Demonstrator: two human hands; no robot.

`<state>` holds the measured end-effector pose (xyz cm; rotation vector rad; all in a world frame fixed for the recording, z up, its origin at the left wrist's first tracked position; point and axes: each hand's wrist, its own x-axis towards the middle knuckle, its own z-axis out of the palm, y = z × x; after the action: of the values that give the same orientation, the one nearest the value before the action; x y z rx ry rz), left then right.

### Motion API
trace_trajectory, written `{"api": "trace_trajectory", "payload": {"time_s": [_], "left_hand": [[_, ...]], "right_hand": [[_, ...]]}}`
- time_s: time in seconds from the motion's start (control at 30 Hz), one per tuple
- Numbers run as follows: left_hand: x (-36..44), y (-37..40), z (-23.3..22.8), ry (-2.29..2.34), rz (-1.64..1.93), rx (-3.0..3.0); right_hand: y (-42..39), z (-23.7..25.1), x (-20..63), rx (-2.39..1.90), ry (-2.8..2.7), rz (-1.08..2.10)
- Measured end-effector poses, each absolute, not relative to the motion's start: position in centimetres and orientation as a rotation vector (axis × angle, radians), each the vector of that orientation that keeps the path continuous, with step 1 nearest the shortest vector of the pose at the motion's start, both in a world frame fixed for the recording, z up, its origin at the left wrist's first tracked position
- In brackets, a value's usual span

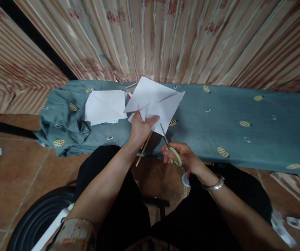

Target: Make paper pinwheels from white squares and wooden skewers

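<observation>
1. The left hand (pixel 140 127) is closed on a folded white paper sheet (pixel 156 101) and a thin wooden stick (pixel 144 149), held above the bench (pixel 231 111)
2. The right hand (pixel 184 156) grips green-handled scissors (pixel 170 148), blades at the sheet's lower edge
3. A stack of white paper (pixel 105 106) lies on the bench's teal patterned cloth; no readable writing

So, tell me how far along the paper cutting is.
Done: the white sheet is already folded, and the scissors' blades meet its lower edge. In hand: left hand holds the sheet with a thin stick; right hand works the scissors. Left: the stack of paper on the cloth.
</observation>
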<state>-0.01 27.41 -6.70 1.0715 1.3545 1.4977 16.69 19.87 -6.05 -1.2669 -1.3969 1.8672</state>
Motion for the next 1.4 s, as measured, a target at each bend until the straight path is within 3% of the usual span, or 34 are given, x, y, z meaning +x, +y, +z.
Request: {"api": "trace_trajectory", "payload": {"time_s": [1.4], "left_hand": [[0.2, 26.5, -6.2, 1.227, 1.432, 0.972]], "right_hand": [[20.2, -6.7, 16.7, -1.266, -1.391, 1.753]]}}
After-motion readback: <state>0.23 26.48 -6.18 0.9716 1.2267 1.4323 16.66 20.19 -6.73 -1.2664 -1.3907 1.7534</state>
